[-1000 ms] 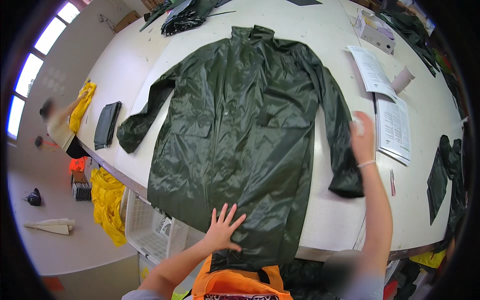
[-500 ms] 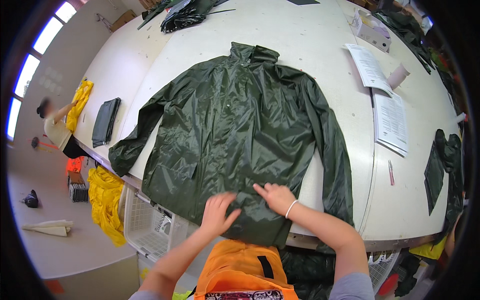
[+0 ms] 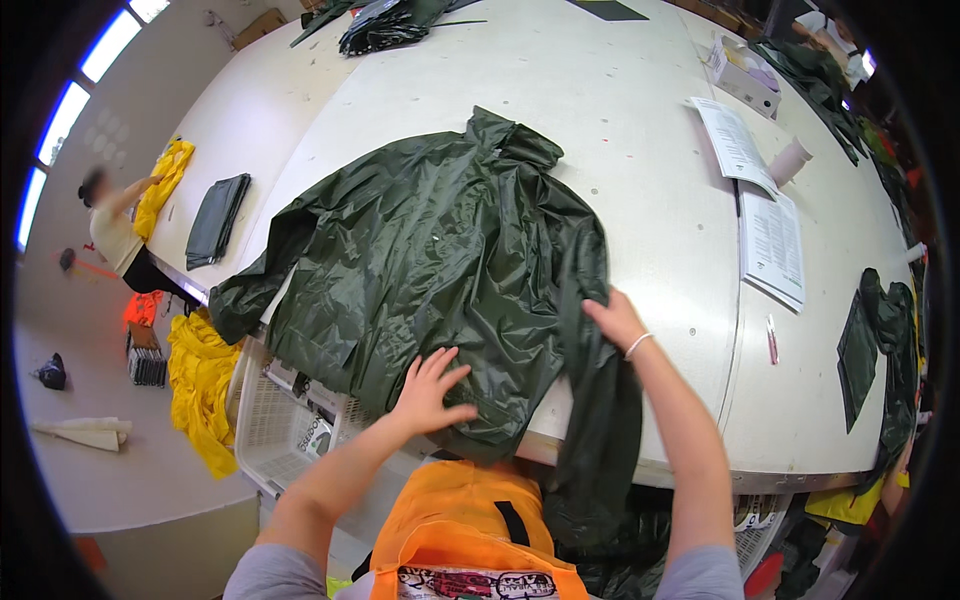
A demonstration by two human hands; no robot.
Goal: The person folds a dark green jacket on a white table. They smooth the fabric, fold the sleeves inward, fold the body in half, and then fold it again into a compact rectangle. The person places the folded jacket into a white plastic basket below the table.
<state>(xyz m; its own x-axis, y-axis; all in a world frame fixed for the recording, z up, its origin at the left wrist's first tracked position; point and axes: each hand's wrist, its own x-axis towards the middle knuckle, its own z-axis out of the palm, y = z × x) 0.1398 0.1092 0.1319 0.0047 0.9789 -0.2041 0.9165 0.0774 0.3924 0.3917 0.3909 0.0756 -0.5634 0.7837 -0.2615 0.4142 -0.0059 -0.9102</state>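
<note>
Head view, lower centre: spread left hand (image 3: 425, 396) lay on the glossy dark-green jacket (image 3: 430, 245), ideally firm; right hand (image 3: 618, 322) gripped its sleeve (image 3: 600, 415).

Upper page: white sheet (image 3: 735, 145) right of the dark green jacket (image 3: 430, 260), covered in dark rows of print too fine to read.
Lower page: white sheet (image 3: 772, 250), also right of the jacket, with similar dense lines, too small to read.
Left crate: white crate (image 3: 256, 445) below the jacket's left side; bold black lettering (image 3: 315, 437) shows on a white surface inside, tilted.
Right crate: pale crate (image 3: 755, 545) below and right of the jacket, with part of some large black lettering.
Apron panel: orange apron (image 3: 455, 510) below the jacket, its pale panel (image 3: 480, 582) bearing black and pink lettering.
</note>
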